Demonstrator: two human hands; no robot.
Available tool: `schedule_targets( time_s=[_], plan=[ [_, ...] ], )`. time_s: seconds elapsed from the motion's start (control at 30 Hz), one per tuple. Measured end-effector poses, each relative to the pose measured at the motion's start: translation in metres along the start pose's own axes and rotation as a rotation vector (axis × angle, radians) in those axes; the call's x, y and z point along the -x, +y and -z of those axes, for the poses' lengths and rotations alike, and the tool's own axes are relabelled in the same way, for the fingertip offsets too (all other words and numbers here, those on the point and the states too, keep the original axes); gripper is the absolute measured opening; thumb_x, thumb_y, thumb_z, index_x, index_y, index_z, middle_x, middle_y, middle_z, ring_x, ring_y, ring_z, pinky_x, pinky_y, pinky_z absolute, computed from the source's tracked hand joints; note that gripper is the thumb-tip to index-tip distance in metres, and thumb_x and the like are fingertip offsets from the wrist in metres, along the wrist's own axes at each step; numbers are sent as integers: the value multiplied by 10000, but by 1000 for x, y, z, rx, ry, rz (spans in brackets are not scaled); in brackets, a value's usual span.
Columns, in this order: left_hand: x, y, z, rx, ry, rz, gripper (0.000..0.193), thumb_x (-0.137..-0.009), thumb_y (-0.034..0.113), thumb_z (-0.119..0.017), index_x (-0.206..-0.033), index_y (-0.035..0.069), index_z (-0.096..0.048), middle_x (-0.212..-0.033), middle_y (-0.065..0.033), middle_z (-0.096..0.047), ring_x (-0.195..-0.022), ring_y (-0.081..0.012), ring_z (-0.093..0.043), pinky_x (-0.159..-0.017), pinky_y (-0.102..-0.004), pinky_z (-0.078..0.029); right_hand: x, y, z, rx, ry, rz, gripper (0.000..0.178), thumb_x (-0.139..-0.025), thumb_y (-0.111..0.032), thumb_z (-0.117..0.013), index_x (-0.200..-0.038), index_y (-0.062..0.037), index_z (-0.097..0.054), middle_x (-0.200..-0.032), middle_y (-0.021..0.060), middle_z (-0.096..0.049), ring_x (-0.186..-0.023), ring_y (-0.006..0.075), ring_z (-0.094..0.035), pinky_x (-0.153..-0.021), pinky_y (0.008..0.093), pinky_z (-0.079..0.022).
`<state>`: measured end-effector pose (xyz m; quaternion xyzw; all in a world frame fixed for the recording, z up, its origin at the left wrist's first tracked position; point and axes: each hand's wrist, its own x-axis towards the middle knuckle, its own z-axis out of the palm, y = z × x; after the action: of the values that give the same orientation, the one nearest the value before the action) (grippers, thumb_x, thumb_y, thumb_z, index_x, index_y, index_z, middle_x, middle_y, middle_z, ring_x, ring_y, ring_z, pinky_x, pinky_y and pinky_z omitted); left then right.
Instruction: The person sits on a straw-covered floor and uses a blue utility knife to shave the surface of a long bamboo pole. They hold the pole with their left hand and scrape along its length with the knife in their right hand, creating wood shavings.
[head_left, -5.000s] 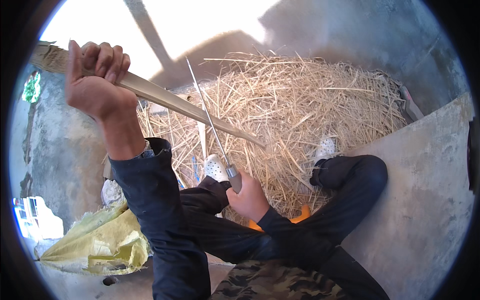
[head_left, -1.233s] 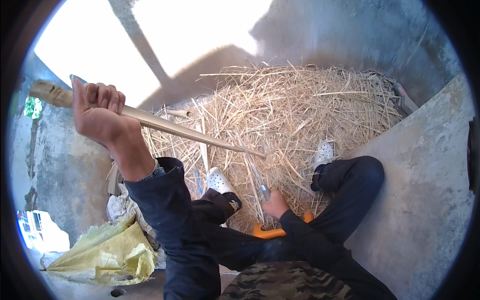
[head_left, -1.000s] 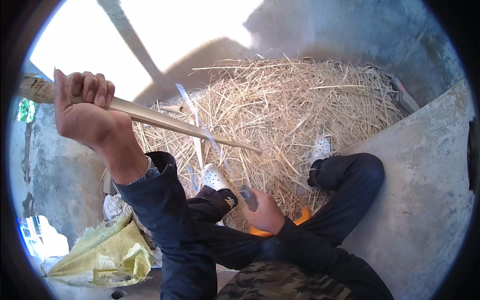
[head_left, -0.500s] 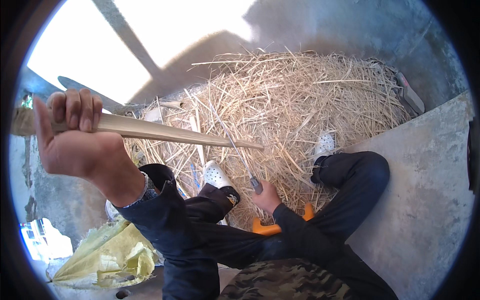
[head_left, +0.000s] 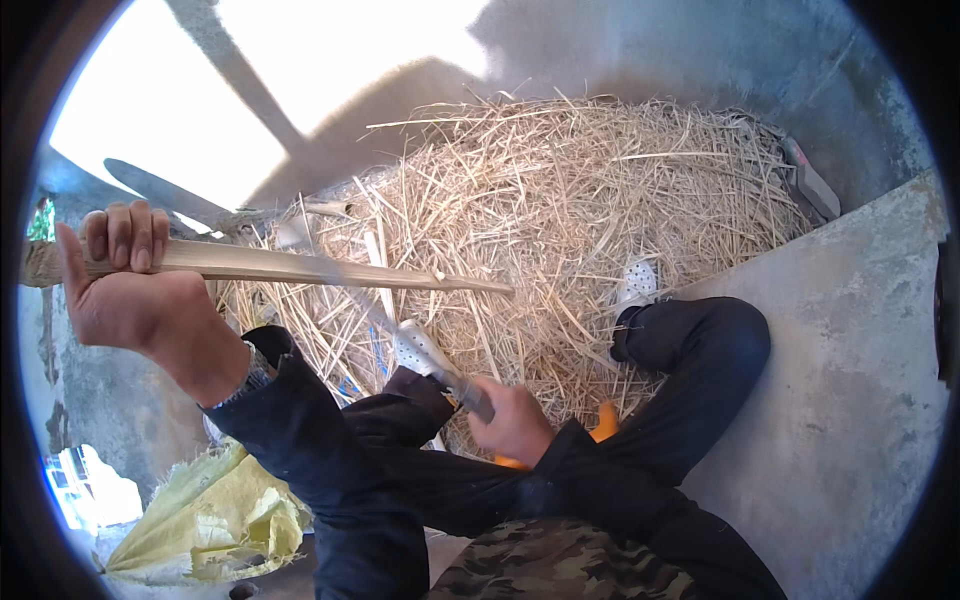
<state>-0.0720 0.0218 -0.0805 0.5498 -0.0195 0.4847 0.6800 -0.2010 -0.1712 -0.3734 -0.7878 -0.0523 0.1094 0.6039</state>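
Observation:
A long pale wooden stake (head_left: 260, 264) lies across the left half of the view, its narrow tip pointing right over the straw. My left hand (head_left: 140, 285) is closed round the thick end of it at the far left. A small raised sliver shows close to the tip. In front of my lap, my right hand (head_left: 512, 425) grips the grey handle of a machete (head_left: 474, 398). Its blade, smeared by motion, slants up and left from the handle and passes by the stake; whether it touches the wood I cannot tell.
A heap of straw and wood shavings (head_left: 560, 190) spreads ahead against a concrete wall (head_left: 680, 50). My white clogs (head_left: 418, 350) stand at its near edge. An orange seat edge (head_left: 606, 422) shows beneath me. A torn yellow sack (head_left: 205, 510) lies at lower left.
The machete has swung left and down, from pointing up over the straw to slanting across toward the stake. My right hand has moved slightly left and nearer. The sliver at the tip newly shows.

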Motion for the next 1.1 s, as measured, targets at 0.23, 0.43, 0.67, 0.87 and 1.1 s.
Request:
schedule_targets(
  time_s=[0.23, 0.43, 0.67, 0.87, 1.1],
  plan=[
    [1, 4, 4, 0, 53, -16, 364, -939, 273, -539, -663, 114, -364, -545, 6, -286, -446, -100, -272, -462, -250, -240, -25, 41, 6, 124, -175, -134, 310, -753, -155, -626, -1023, -5, -596, -723, 234, -634, -732, 422, -639, -670, 470, -499],
    [12, 6, -5, 14, -26, 8, 375, -944, 287, -538, -657, 117, -366, -543, 11, -285, -448, -97, -268, -461, -246, -234, -9, 30, -7, -20, -107, -156, 222, -734, -151, -621, -936, -58, -634, -737, 237, -635, -783, 412, -644, -684, 472, -499],
    [13, -2, -10, 14, -1, -13, 384, -947, 291, -546, -655, 113, -370, -556, 17, -289, -468, -92, -265, -461, -241, -220, -4, 16, 4, 75, -94, -99, 348, -752, -215, -626, -1045, -29, -649, -846, 274, -645, -846, 439, -636, -729, 466, -508],
    [24, -1, -23, -31, -5, -8, 390, -957, 305, -530, -647, 143, -359, -531, 31, -289, -443, -71, -253, -436, -234, -182, -24, 66, -4, 137, -11, -183, 382, -809, -366, -667, -1032, -56, -667, -879, 286, -641, -857, 429, -637, -688, 455, -497],
    [11, -10, -44, -85, 66, 14, 414, -976, 270, -490, -619, 161, -311, -549, 47, -245, -462, -72, -213, -440, -242, -170, -8, 48, -11, 109, 66, -128, 457, -774, -390, -705, -1040, -21, -665, -832, 253, -653, -833, 342, -677, -721, 445, -503]
  ],
)
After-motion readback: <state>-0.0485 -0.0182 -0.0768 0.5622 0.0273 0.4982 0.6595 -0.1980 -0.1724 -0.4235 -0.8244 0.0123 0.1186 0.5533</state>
